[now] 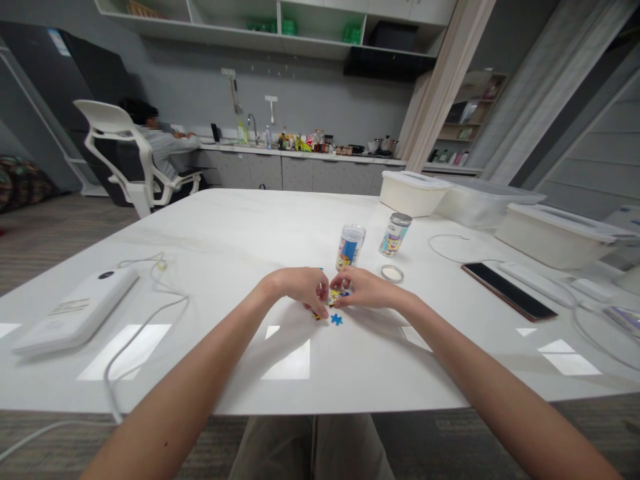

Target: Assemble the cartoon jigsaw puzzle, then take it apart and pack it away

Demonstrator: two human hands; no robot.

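My left hand is bent down over the table, its fingers closed on a small, dark and yellow jigsaw piece that mostly hides under the fingertips. Close beside it, my right hand has thumb and fingers around some joined yellow and blue jigsaw pieces. A loose blue jigsaw piece lies flat just in front of both hands. Behind the right hand stands an uncapped clear can with a blue and yellow picture. Its round metal-rimmed lid lies to the right.
A closed cartoon can stands farther right. White lidded bins line the table's right side, near a dark phone-like slab and cables. At left lies a white power bank with a cable. A person sits by the far counter.
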